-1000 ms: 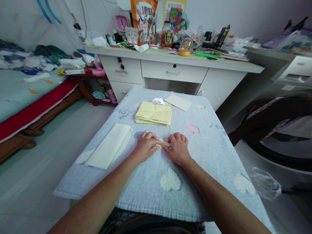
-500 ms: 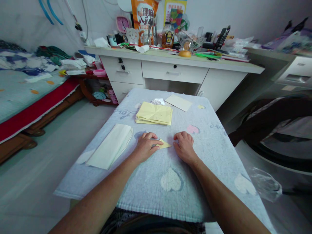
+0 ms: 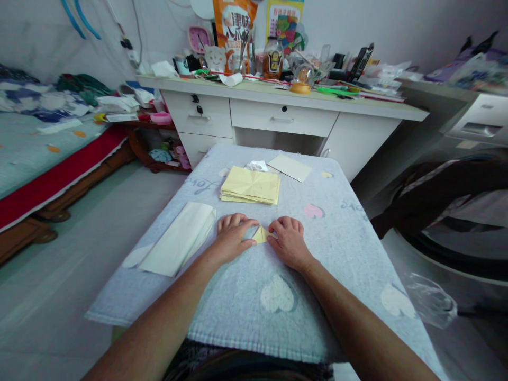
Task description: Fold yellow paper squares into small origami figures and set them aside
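Note:
A small piece of folded yellow paper (image 3: 260,235) lies on the cloth-covered table between my hands, its peak pointing away from me. My right hand (image 3: 290,239) has thumb and fingertips closed on the paper's right corner and hides that end. At the left corner, my left hand (image 3: 233,237) rests with thumb and forefinger spread apart, their tips close beside the paper. A stack of creased yellow paper sheets (image 3: 251,184) sits just beyond my hands.
Left of my hands lies a folded pale sheet (image 3: 178,238). Behind the stack are a crumpled white tissue (image 3: 257,166) and a cream card (image 3: 290,168). A cluttered white desk (image 3: 283,114) stands past the table, a bed (image 3: 59,159) to the left, a washing machine (image 3: 480,127) to the right.
My right hand has moved left and taken the paper's right corner. My left hand has lifted its fingers off the paper, shifted slightly left and spread thumb from forefinger.

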Demonstrator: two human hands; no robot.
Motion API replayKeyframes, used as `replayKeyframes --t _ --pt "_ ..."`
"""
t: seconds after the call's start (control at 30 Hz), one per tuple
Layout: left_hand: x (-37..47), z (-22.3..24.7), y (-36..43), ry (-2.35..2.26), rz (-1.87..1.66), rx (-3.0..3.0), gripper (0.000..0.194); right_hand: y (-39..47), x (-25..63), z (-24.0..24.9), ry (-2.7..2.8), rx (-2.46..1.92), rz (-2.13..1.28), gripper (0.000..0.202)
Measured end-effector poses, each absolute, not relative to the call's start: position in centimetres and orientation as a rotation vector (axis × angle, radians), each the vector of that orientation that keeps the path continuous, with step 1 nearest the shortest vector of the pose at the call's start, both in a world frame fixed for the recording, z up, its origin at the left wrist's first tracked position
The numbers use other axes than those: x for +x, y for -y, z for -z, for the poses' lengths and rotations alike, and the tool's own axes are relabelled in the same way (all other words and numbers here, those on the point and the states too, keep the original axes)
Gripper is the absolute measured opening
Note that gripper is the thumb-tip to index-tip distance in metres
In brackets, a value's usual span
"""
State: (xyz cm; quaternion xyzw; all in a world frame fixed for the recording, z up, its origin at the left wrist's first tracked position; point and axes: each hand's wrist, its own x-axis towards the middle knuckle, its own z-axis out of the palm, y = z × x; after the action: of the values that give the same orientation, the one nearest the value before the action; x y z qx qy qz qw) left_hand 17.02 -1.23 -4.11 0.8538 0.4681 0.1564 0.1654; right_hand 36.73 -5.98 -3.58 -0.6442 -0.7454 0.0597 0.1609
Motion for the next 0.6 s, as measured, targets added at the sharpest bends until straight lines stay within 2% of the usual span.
replayKeyframes --t 0.3,0.43,0.6 --pt "15.2 2.8 0.5 -1.099 -0.335 2.376 0.055 6.1 36.8 3.5 2.134 -1.805 -0.184 0.016" --pt "15.2 2.3 0.8 -1.020 -0.364 2.395 0.062 6.1 36.9 3.5 2.135 -1.794 -0.200 0.014" --pt "16.2 2.9 1.2 -1.044 -0.473 2.405 0.059 6.1 36.9 3.5 2.085 -1.789 -0.220 0.010"
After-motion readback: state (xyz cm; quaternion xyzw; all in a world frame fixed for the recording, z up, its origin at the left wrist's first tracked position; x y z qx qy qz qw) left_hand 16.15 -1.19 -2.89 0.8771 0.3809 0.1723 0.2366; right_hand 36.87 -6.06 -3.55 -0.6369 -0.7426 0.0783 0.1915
